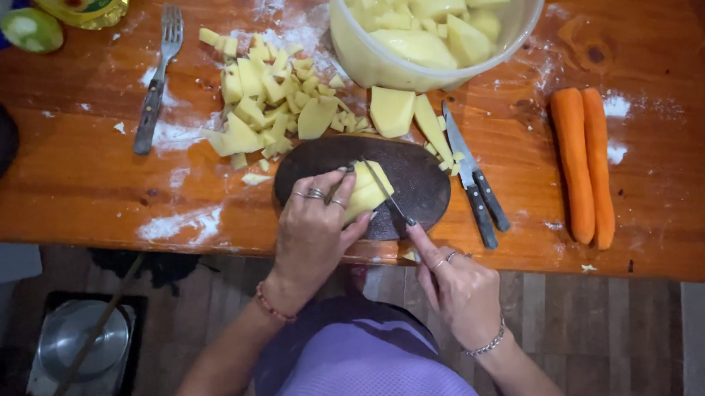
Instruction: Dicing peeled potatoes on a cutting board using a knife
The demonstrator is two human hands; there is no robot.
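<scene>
My left hand (315, 228) presses a peeled yellow potato piece (371, 191) onto a small dark oval cutting board (416, 178) at the table's near edge. My right hand (453, 285) grips a thin knife (384, 190) whose blade lies across the potato piece. A heap of diced potato (271, 106) sits on the table just beyond the board to the left. Two bigger potato slabs (404, 113) lie at the board's far edge.
A translucent plastic bowl (520, 12) of potato chunks stands behind the board. Two knives (477, 187) lie right of the board, two carrots (584, 162) farther right, a fork (157, 80) at the left. A pot (83, 341) sits on the floor.
</scene>
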